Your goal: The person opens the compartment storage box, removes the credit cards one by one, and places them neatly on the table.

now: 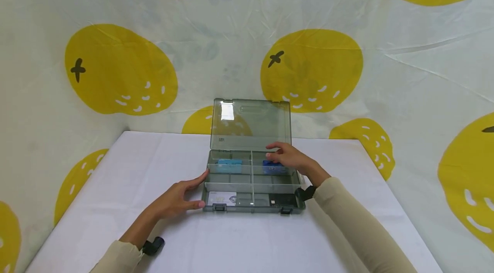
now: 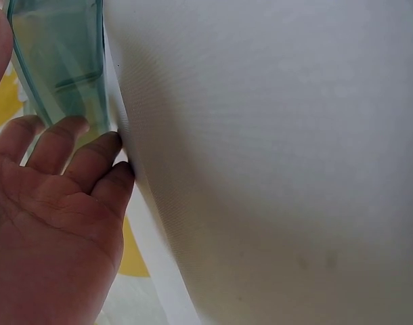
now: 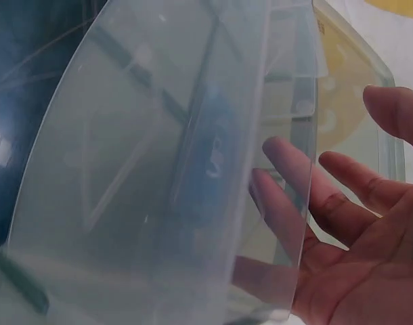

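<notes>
Dark blue card (image 1: 275, 169) sits in the back-right compartment of the clear grey plastic box (image 1: 252, 209), nearest our right fingers (image 3: 335, 200). Those are loosely spread with nothing visible between them; the wrist view has them beside the card, which shows through the clear divider (image 1: 252, 178). Head view puts them over the card's upper part; can't tell if any tip touches it. Left fingers (image 2: 91, 162) are extended along the box's left wall, thumb at the front-left corner: contact, no wrap. Handling guess: card is light, thin, fairly stiff and slick. We'd pinch it face to face at the upper edge, or across the short edges if it lies flat; pressing mid-face would likely just slide it. Box should be light and rigid, smooth enough to skid on the bench (image 1: 231, 243), so the side wall is a sound place to brace. Dividers look thin; we'd not lever on them. Lid (image 1: 266, 123) stands up at the back, probably a poor handle. Light blue card (image 1: 229, 166) is back left, white card (image 1: 221, 198) front left, black card (image 1: 283, 199) front right.
</notes>
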`<control>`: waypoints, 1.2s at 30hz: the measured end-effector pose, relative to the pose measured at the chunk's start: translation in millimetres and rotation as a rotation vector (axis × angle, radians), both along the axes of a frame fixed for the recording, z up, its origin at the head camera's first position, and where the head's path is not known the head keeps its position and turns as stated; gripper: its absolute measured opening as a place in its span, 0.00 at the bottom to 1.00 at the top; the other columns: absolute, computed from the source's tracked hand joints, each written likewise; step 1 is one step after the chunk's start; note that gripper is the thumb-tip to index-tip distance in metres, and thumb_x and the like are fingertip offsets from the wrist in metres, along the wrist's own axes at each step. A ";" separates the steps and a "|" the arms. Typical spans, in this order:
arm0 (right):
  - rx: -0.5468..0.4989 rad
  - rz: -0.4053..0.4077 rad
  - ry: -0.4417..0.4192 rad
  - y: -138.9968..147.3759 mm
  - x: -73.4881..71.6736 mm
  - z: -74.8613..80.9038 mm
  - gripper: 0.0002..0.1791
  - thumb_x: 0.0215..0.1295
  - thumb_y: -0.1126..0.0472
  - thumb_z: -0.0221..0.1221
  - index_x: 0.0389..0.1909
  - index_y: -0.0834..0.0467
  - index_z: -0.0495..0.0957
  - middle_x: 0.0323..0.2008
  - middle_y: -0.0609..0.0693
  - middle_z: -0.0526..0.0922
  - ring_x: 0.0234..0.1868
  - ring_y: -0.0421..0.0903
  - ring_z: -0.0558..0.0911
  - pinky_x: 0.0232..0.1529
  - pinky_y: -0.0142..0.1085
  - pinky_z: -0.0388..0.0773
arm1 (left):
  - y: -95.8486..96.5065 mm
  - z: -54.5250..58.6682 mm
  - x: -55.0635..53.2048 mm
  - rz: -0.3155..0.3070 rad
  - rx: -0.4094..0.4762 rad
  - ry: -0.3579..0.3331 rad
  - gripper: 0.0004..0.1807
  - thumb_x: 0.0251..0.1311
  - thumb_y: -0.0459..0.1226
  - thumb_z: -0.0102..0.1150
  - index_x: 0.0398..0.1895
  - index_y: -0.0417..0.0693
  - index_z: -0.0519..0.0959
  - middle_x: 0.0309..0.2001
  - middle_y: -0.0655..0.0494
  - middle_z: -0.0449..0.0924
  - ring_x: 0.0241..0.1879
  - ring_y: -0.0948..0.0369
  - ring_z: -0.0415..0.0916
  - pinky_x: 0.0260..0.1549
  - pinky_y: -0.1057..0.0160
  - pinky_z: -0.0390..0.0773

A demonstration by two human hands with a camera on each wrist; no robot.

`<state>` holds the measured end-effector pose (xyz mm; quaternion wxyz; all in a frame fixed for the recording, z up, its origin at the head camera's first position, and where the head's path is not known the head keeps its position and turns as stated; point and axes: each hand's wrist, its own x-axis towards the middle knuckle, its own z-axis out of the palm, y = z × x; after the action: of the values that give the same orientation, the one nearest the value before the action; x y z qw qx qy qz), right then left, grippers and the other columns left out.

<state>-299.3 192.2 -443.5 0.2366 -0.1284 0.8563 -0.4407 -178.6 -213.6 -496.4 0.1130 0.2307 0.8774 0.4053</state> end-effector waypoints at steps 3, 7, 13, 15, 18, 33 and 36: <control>-0.029 0.000 -0.019 -3.1 0.5 -0.6 0.31 0.82 0.51 0.57 0.78 0.59 0.67 0.66 0.64 0.82 0.65 0.64 0.81 0.70 0.60 0.76 | 0.4 0.4 0.0 -0.002 -0.005 0.000 0.55 0.61 0.52 0.75 0.86 0.51 0.55 0.84 0.51 0.57 0.83 0.42 0.56 0.77 0.33 0.59; -0.087 -0.031 -0.036 -6.2 0.7 -0.9 0.29 0.83 0.53 0.55 0.77 0.61 0.67 0.65 0.67 0.82 0.67 0.65 0.81 0.73 0.60 0.74 | 1.0 0.3 -0.5 0.003 -0.014 -0.002 0.55 0.61 0.51 0.76 0.86 0.53 0.55 0.84 0.53 0.56 0.83 0.44 0.56 0.78 0.35 0.59; -0.104 -0.117 -0.073 -7.2 -0.3 -4.8 0.27 0.82 0.54 0.55 0.76 0.59 0.69 0.63 0.64 0.84 0.67 0.63 0.81 0.73 0.61 0.73 | 1.7 0.4 0.0 0.002 -0.015 0.007 0.55 0.61 0.52 0.75 0.86 0.52 0.55 0.84 0.51 0.57 0.83 0.41 0.56 0.77 0.33 0.60; -0.107 -0.138 -0.088 -7.6 -0.1 -5.7 0.26 0.83 0.53 0.55 0.76 0.58 0.70 0.63 0.63 0.85 0.67 0.61 0.81 0.72 0.62 0.74 | 1.7 0.2 0.3 0.005 -0.019 0.003 0.55 0.61 0.52 0.75 0.86 0.52 0.55 0.84 0.50 0.57 0.83 0.41 0.56 0.77 0.32 0.60; -0.112 -0.151 -0.100 -9.4 0.1 -6.4 0.26 0.83 0.52 0.55 0.75 0.57 0.72 0.63 0.62 0.85 0.68 0.60 0.81 0.71 0.62 0.75 | 1.8 -0.6 0.2 0.012 -0.025 -0.010 0.55 0.60 0.52 0.76 0.86 0.54 0.55 0.84 0.53 0.57 0.83 0.43 0.56 0.78 0.34 0.59; -0.241 -0.309 0.013 -9.3 5.6 -7.5 0.22 0.76 0.62 0.62 0.67 0.66 0.78 0.56 0.67 0.85 0.62 0.65 0.84 0.60 0.52 0.86 | 0.5 -2.3 -1.9 0.016 -0.016 -0.031 0.56 0.60 0.52 0.76 0.86 0.56 0.55 0.84 0.57 0.56 0.84 0.45 0.55 0.79 0.36 0.59; -0.257 -0.330 0.025 -9.2 5.7 -7.5 0.22 0.74 0.65 0.64 0.66 0.67 0.78 0.53 0.67 0.85 0.60 0.65 0.85 0.59 0.50 0.88 | 0.2 -3.3 -2.0 0.017 -0.018 -0.033 0.56 0.60 0.52 0.76 0.86 0.56 0.55 0.84 0.56 0.56 0.84 0.45 0.55 0.79 0.36 0.59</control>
<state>-293.6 183.0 -451.0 0.1324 -0.0210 0.8053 -0.5775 -180.6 -213.4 -499.6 0.1259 0.2153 0.8810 0.4020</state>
